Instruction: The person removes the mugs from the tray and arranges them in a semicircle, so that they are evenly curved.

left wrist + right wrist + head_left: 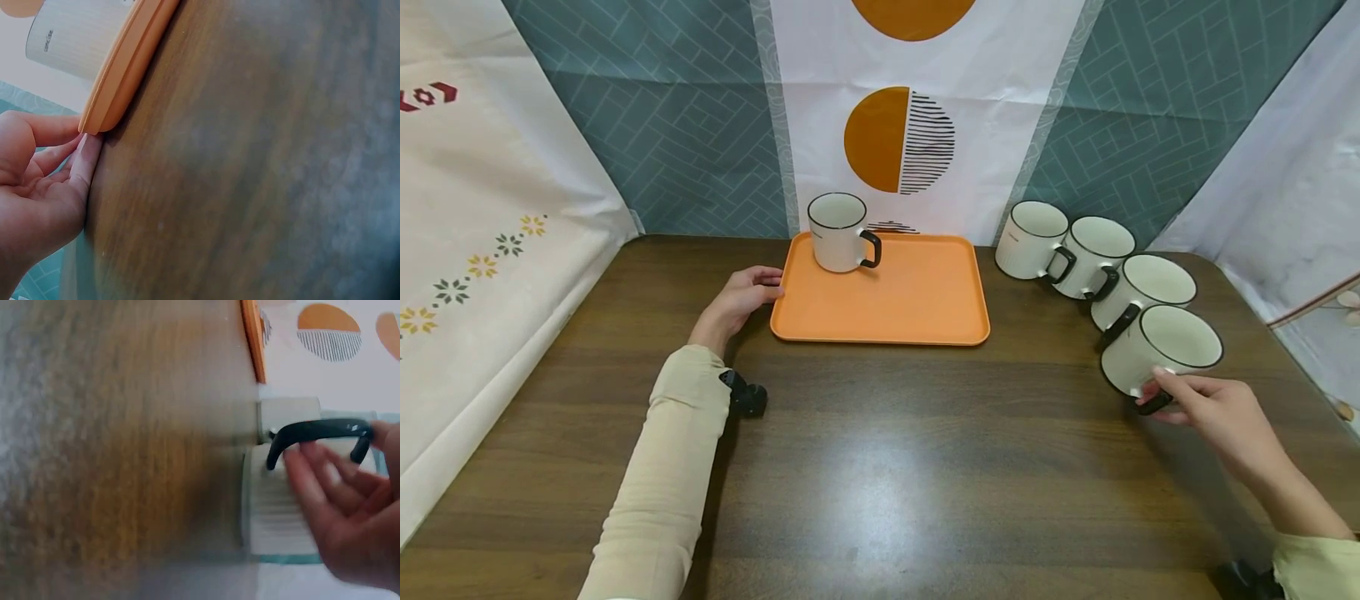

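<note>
An orange tray (887,300) lies flat at the back of the table, with a white mug (837,237) upright on its left part, black handle to the right. My left hand (741,298) pinches the tray's left edge; in the left wrist view, thumb and fingers meet at the rim. At the right, my right hand (1213,408) grips the black handle of the nearest white mug (1138,354). The fingers pass through that handle (319,429) in the right wrist view. The mug looks nearly upright; whether it touches the table cannot be told.
Behind the gripped mug, other white mugs stand close together in a slanting row: a near one (1120,304), a middle one (1078,271) and a far one (1026,250). Patterned cloth (685,125) hangs behind the brown table (887,467), with white cloth (1285,167) at the sides.
</note>
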Demonstrator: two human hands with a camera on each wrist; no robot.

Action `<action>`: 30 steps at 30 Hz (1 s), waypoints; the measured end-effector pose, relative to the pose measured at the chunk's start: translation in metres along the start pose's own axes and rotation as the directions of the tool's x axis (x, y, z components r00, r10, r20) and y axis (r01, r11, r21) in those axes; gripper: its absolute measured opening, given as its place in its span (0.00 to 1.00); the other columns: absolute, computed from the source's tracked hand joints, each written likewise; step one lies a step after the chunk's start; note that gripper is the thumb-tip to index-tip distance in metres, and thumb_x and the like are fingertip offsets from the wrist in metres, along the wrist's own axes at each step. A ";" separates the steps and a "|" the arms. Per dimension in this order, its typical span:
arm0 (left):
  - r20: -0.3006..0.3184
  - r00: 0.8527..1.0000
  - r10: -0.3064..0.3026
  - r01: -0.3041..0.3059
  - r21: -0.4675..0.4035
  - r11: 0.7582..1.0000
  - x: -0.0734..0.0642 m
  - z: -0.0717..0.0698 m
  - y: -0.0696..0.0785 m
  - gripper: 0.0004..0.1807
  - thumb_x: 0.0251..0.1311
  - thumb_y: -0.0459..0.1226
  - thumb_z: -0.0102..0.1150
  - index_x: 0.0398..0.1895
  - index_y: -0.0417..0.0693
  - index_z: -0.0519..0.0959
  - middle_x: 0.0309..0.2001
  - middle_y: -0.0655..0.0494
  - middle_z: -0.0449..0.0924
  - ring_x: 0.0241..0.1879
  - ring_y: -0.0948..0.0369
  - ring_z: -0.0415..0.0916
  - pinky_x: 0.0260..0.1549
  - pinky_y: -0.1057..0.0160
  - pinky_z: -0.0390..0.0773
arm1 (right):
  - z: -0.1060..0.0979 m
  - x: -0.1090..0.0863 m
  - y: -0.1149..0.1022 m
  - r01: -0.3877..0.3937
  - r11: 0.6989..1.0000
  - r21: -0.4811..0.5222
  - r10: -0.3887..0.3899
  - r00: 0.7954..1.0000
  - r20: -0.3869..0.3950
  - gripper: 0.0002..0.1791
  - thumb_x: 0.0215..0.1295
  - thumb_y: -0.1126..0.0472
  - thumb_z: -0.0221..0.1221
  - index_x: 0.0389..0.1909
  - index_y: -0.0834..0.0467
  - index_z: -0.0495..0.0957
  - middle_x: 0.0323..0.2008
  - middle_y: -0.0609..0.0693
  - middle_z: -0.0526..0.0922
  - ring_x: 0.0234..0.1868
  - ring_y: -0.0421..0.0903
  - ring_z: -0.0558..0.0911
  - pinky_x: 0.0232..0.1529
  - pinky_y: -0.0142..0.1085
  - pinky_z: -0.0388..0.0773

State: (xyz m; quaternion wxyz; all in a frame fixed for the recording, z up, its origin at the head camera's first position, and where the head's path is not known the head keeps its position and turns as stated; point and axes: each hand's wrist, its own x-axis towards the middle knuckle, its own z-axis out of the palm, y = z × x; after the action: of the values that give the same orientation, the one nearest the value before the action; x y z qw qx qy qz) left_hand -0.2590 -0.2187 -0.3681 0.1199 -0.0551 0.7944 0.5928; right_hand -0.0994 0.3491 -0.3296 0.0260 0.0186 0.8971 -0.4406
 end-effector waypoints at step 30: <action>0.007 1.000 0.017 -0.017 -0.014 1.000 -0.001 0.001 0.001 0.26 0.68 0.27 0.47 0.68 0.28 0.59 0.60 0.36 0.63 0.51 0.54 0.68 0.60 0.56 0.67 | -0.004 0.103 -0.128 0.172 0.982 0.071 -0.177 0.983 0.057 0.23 0.73 0.52 0.50 0.53 0.69 0.68 0.34 0.33 0.81 0.37 0.30 0.81 0.40 0.24 0.77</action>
State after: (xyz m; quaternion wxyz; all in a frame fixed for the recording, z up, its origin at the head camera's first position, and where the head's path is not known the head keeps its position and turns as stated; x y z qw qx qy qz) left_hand -0.2578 -0.2180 -0.3670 0.1175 -0.0470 0.7904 0.5994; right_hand -0.2100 0.2753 -0.2327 0.0148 -0.0731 0.8791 -0.4708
